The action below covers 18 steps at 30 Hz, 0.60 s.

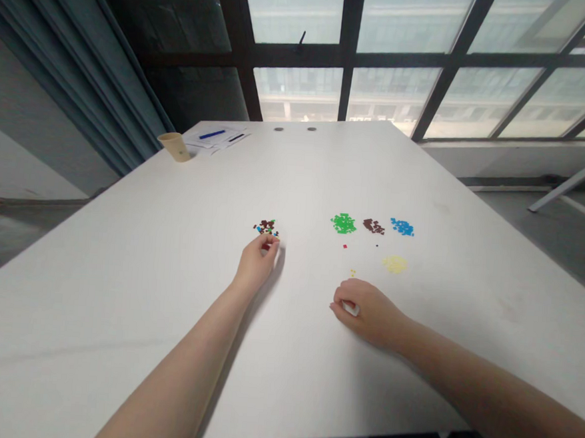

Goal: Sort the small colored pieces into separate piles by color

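My left hand is at the near edge of a small mixed pile of tiny dark brown, blue, green and other coloured pieces. Its thumb and forefinger are pinched together, and whatever is between them is hidden. To the right, my right hand rests low over the table with its fingers curled toward the thumb; I cannot make out anything in them. Just beyond it lie a few loose yellow pieces. Sorted piles lie farther off: green, brown, blue and pale yellow.
A single red piece and a tiny dark one lie below the sorted piles. On the white table, a paper cup stands at the far left beside papers and a blue pen. Windows are behind.
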{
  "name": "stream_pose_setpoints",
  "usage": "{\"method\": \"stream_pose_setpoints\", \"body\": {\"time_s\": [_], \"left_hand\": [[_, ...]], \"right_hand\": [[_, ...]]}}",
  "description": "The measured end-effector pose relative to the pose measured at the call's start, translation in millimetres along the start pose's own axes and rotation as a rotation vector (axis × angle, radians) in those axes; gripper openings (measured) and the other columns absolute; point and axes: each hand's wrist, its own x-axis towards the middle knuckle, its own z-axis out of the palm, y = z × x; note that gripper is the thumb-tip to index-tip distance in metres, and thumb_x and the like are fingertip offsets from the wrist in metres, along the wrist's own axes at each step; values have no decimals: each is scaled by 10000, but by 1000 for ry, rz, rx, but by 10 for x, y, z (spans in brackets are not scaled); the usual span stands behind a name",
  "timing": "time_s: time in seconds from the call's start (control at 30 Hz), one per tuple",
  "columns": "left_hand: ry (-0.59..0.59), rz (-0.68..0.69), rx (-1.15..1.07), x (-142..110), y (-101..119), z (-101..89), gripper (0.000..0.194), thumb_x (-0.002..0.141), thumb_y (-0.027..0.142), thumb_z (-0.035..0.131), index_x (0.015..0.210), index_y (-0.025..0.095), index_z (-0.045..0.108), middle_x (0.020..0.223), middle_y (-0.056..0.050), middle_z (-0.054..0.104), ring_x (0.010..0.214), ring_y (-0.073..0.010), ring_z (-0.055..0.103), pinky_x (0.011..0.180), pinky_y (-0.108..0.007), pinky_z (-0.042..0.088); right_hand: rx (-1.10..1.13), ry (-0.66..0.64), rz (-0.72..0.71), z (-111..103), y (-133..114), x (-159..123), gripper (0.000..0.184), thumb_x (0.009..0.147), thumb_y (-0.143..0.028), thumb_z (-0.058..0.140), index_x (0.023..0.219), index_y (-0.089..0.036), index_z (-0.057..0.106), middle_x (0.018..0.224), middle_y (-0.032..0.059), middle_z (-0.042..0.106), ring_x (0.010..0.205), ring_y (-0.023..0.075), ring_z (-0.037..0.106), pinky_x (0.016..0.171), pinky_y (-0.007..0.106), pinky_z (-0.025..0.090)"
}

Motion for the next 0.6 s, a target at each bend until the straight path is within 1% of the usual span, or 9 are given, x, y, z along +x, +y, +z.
{"method": "stream_pose_setpoints", "body": {"time_s": [0.07,0.17,0.2,0.27,0.37,0.5,0.6], "left_hand": [[-138,-120,-222,-136,149,54,186,758,332,486,776,165,565,785,-42,613,699,-133,539,651,-258,409],[-421,-351,-639,-363,393,120,219,734,371,560,814,167,564,865,-44,609,675,-95,527,561,-201,364],[-494,-404,-735,-427,461,137,221,723,370,583,804,166,560,852,-37,603,653,-82,517,545,-190,347],[-603,-456,-847,-521,553,165,220,707,360,615,781,162,553,817,-23,589,624,-65,498,530,-181,321],[-695,-423,-872,-575,578,189,230,683,354,649,762,161,552,795,-9,578,626,-63,487,544,-186,310],[-746,-323,-840,-573,524,195,233,680,364,655,755,165,560,750,3,562,638,-68,473,580,-194,310],[-767,-289,-835,-578,512,197,241,685,376,650,756,164,560,706,9,539,628,-71,460,585,-196,306]], "right_hand": [[4,18,15,-40,4,-6,170,782,-185,484,613,-178,470,585,-25,450,590,105,412,609,243,327],[10,65,39,-103,7,-2,171,788,-196,478,618,-180,482,575,-26,440,584,108,412,599,243,327],[11,84,51,-120,8,2,173,789,-199,476,618,-181,484,574,-25,439,584,109,412,593,242,325],[16,119,72,-141,14,9,174,791,-202,472,619,-180,489,578,-21,446,589,111,415,584,240,321],[25,165,77,-148,27,11,168,790,-201,471,625,-178,499,587,-16,462,593,112,420,582,239,321],[45,230,47,-151,30,-2,172,793,-202,466,628,-178,506,583,-12,466,580,110,425,568,236,324],[62,294,19,-162,-2,-13,149,787,-197,481,647,-176,530,581,-14,455,567,106,422,554,234,329]]}}
